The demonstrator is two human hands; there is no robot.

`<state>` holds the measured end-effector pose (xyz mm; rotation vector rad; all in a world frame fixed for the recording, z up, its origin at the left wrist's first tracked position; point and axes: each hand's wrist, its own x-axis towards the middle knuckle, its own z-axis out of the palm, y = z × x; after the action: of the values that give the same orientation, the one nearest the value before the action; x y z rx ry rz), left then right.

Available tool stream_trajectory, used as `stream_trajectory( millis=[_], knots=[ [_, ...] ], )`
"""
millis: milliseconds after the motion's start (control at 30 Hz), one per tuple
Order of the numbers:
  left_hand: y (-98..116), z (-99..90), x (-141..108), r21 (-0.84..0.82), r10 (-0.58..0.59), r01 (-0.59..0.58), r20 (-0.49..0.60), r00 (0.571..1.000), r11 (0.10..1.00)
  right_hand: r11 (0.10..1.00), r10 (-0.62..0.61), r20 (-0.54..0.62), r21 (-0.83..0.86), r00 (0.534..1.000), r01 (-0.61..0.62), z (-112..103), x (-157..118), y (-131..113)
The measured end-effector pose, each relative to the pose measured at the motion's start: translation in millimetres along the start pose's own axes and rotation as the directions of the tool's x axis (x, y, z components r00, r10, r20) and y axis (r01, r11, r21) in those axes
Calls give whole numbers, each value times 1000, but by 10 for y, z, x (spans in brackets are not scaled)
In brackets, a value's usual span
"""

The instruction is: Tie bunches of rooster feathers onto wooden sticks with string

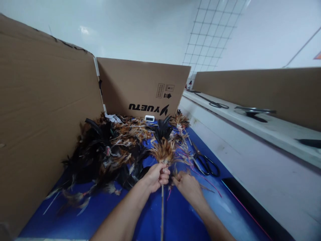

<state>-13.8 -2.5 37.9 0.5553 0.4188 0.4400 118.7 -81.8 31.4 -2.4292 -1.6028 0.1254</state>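
Observation:
My left hand (pixel 157 176) is closed round a thin stick, just under the brown feathers (pixel 163 151) bound to its upper end. Black feathers (pixel 162 130) top this feather duster, and the bare stick (pixel 162 214) runs down toward me. Close beside it on the right, my right hand (pixel 188 186) has its fingers bent and pressed together. Wisps of brown feather show at those fingertips, but what they grip is hidden. A pink string (pixel 208 182) trails across the blue table surface (pixel 175 217) past the right hand.
Loose black and brown feathers (pixel 100 150) are heaped at the left. Black-handled scissors (pixel 207 164) lie on the right. A small white device (pixel 149 118) stands before the cardboard panel (pixel 140 87). Along the right runs a white ledge (pixel 250 124) with tools; a long black object (pixel 253 207) lies below.

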Motion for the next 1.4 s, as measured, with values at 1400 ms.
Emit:
stream_trajectory(
  millis=[1400],
  knots=[
    [-14, 5, 6, -21, -98, 98, 12, 995, 995, 560, -178, 63, 827, 982, 48, -414, 346, -427]
  ],
)
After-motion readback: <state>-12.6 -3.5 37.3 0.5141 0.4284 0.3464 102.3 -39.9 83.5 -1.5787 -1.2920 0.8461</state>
